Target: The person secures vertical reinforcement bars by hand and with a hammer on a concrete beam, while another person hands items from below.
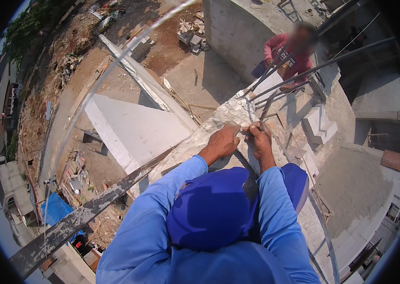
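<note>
My left hand (223,141) rests low over the rough top of a concrete wall (230,113), its fingers curled and pressed together. Close beside it, my right hand (259,138) is closed in a pinch, thumb and forefinger toward the left hand. Between the fingertips something small shows, too small to make out. Both forearms, in light blue sleeves, reach forward past my bent knees in dark blue trousers (209,213). Just beyond the hands, several dark steel rods (313,73) slant up to the right from the wall top.
A co-worker in a red shirt (299,61) is beyond the rods at the far right. White blocks (319,124) lie right of the wall. A long, stained beam (91,203) runs out to the lower left, above ground far below. A pale cable (93,90) arcs across the left.
</note>
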A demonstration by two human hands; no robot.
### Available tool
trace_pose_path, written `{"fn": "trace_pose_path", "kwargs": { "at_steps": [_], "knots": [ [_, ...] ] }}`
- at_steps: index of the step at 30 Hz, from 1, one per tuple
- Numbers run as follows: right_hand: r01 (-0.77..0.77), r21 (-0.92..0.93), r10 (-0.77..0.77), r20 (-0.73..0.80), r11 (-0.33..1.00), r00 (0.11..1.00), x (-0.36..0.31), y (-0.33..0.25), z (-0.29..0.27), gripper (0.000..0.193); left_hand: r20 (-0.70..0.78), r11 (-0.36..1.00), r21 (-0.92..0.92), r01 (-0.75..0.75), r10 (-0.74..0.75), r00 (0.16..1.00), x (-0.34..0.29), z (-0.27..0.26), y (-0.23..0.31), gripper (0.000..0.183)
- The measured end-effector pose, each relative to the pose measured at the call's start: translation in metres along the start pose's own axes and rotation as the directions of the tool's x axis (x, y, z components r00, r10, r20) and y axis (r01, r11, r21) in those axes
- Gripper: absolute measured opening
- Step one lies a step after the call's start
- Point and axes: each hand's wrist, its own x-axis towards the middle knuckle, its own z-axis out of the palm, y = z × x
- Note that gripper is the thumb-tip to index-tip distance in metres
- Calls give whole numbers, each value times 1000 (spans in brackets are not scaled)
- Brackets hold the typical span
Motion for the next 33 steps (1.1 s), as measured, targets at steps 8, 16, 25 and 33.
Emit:
{"fn": "trace_pose_path", "kwargs": {
  "at_steps": [8,16,25,33],
  "knots": [
    [-3,53,4,-16,999,1000,2,-2,-1,9,4,998,-28,51,-51,999,10,-8,6,39],
    [-4,42,4,-12,999,1000,0,-6,1,8,6,993,119,27,-28,1000,29,-5,6,24],
    [51,8,-50,-42,999,998,-2,-8,4,10,-144,974,119,-192,209,967,39,10,8,12],
    [95,-212,-98,-4,973,995,-8,-17,9,6,-169,986,-119,-116,95,981,40,2,3,9]
  ]
}}
